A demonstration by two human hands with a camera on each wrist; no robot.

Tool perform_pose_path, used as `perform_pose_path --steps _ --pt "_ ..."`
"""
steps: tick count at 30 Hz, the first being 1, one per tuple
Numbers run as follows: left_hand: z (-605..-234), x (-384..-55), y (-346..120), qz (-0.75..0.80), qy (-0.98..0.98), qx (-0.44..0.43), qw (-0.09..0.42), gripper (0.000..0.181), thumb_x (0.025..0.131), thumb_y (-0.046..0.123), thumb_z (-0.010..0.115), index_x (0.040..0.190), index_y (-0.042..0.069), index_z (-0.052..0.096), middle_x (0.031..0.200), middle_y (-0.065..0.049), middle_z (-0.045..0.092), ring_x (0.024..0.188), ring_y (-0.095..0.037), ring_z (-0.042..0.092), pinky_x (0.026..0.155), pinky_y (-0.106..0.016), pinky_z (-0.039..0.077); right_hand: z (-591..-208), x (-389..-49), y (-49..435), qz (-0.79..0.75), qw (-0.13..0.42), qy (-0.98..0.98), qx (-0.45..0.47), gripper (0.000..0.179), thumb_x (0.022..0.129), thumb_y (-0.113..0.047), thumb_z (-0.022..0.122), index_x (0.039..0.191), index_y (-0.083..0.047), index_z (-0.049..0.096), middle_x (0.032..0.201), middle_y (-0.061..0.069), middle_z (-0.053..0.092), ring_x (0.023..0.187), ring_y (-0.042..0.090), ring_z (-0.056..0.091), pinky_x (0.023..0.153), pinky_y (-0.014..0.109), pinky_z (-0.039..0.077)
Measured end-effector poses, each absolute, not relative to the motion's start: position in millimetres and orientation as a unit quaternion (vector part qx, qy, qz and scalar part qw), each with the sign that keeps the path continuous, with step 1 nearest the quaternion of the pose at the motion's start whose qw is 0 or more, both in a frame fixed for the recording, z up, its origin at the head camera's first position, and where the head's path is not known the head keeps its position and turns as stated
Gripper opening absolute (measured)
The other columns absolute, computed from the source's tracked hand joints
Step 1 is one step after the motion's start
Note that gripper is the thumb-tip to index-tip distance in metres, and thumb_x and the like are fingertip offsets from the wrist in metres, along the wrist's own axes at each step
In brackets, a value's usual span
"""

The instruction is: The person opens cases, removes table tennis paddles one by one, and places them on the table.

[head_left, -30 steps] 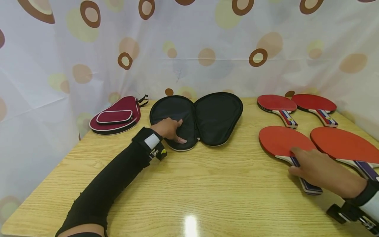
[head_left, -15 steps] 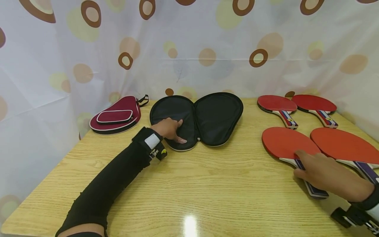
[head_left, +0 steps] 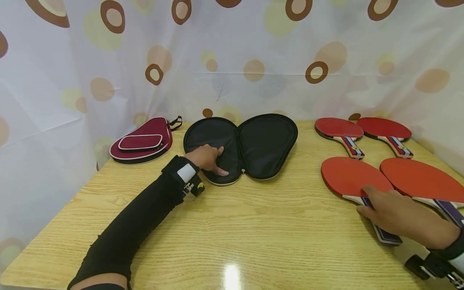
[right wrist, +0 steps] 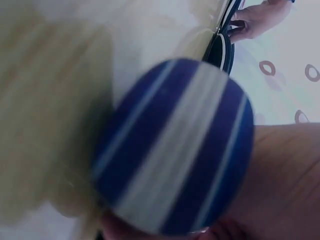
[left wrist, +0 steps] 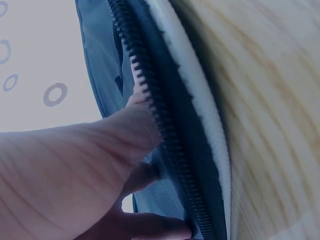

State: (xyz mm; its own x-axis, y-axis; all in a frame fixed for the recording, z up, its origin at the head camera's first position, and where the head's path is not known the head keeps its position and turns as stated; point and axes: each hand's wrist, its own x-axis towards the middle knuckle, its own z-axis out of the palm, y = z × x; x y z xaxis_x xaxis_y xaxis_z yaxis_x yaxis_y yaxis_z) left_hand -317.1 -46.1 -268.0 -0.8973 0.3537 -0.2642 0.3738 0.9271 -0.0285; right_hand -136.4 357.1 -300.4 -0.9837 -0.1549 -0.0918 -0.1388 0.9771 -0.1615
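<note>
A black, unzipped paddle case (head_left: 268, 147) lies spread in two halves at the back middle of the table. My left hand (head_left: 206, 157) rests inside its left half, thumb and index finger apart. In the left wrist view, the fingers reach past the zipper teeth (left wrist: 165, 125) onto the lining. At the right, my right hand (head_left: 402, 211) grips the handle of a red table tennis paddle (head_left: 351, 175). The striped butt of that handle (right wrist: 175, 145) fills the middle of the right wrist view. Most of the right fingers are hidden beneath the hand.
Beside the held paddle lies another red paddle (head_left: 422, 179). Two more paddles (head_left: 338, 127) with striped handles lie behind them. A maroon zipped case (head_left: 141, 141) sits at the back left. A patterned curtain (head_left: 235, 52) hangs behind the wooden table (head_left: 217, 241).
My right hand and its paddle have shifted slightly right and toward me, mostly in the first half second. The left hand has stayed in place.
</note>
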Motion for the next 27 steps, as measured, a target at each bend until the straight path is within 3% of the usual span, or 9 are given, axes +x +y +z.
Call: perform_pose_path --steps 3,6,9,11,13,15,18,23,27 --pt "-269 -317 -47 -0.036 0.973 0.186 0.131 0.100 0.086 0.060 0.070 0.161 0.019 0.019 0.161 -0.019 0.031 0.147 -0.038 0.031 0.111 -0.054 0.037 -292 -138 355 -0.057 0.045 0.995 -0.062 0.044 0.100 -0.027 0.062 0.112 0.013 0.048 0.060 0.003 0.043 0.050 0.016 0.041 0.050 0.032 0.031" --pt "-270 -316 -48 -0.034 0.973 0.189 0.131 0.099 0.087 0.059 0.069 0.161 0.018 0.019 0.161 -0.019 0.031 0.146 -0.038 0.032 0.111 -0.054 0.037 -276 -142 347 -0.049 0.023 0.997 -0.061 0.052 0.100 -0.035 0.062 0.115 0.013 0.048 0.064 0.005 0.046 0.055 0.019 0.048 0.050 0.036 0.038" --pt "-270 -314 -49 -0.025 0.973 0.186 0.133 0.097 0.088 0.059 0.068 0.161 0.018 0.018 0.161 -0.018 0.031 0.147 -0.038 0.031 0.112 -0.055 0.035 -255 -152 332 -0.049 -0.004 0.995 -0.083 0.066 0.098 -0.036 0.064 0.131 0.016 0.042 0.085 0.026 0.060 0.076 0.037 0.061 0.058 0.044 0.047" --pt "-270 -311 -50 -0.018 0.974 0.179 0.135 0.096 0.090 0.059 0.066 0.162 0.019 0.018 0.161 -0.018 0.030 0.148 -0.039 0.029 0.113 -0.057 0.033 -243 -162 317 -0.051 -0.019 0.993 -0.109 0.071 0.098 -0.035 0.066 0.141 0.014 0.038 0.106 0.037 0.059 0.091 0.046 0.061 0.064 0.049 0.051" --pt "-270 -309 -51 -0.004 0.977 0.163 0.139 0.096 0.090 0.060 0.065 0.162 0.020 0.017 0.162 -0.021 0.027 0.148 -0.044 0.026 0.112 -0.061 0.031 -235 -174 302 -0.056 -0.027 0.988 -0.142 0.071 0.097 -0.035 0.068 0.143 0.010 0.039 0.126 0.042 0.048 0.098 0.046 0.060 0.070 0.052 0.052" --pt "-272 -306 -52 0.013 0.979 0.145 0.143 0.097 0.090 0.061 0.065 0.163 0.019 0.016 0.163 -0.025 0.021 0.148 -0.049 0.021 0.111 -0.065 0.029 -231 -187 285 -0.065 -0.025 0.981 -0.182 0.071 0.097 -0.035 0.068 0.146 0.007 0.040 0.128 0.038 0.047 0.096 0.040 0.061 0.073 0.050 0.052" --pt "-274 -303 -55 0.036 0.981 0.123 0.145 0.100 0.090 0.062 0.065 0.163 0.016 0.014 0.163 -0.030 0.012 0.147 -0.056 0.011 0.110 -0.069 0.027 -228 -206 259 -0.072 0.013 0.970 -0.231 0.070 0.097 -0.038 0.067 0.149 0.002 0.041 0.136 0.034 0.042 0.104 0.039 0.059 0.085 0.055 0.050" --pt "-275 -302 -60 0.066 0.983 0.103 0.135 0.105 0.089 0.062 0.066 0.163 0.010 0.012 0.163 -0.032 0.004 0.147 -0.057 0.003 0.109 -0.069 0.027 -231 -240 217 -0.058 0.115 0.956 -0.263 0.068 0.100 -0.044 0.061 0.153 -0.006 0.042 0.155 0.033 0.027 0.140 0.054 0.032 0.106 0.063 0.037" --pt "-274 -303 -63 0.090 0.984 0.099 0.114 0.102 0.092 0.058 0.065 0.161 0.002 0.014 0.161 -0.036 0.002 0.144 -0.062 0.006 0.112 -0.067 0.026 -241 -260 200 -0.033 0.173 0.945 -0.277 0.062 0.102 -0.044 0.056 0.152 -0.008 0.046 0.154 0.031 0.035 0.142 0.049 0.033 0.110 0.060 0.034"
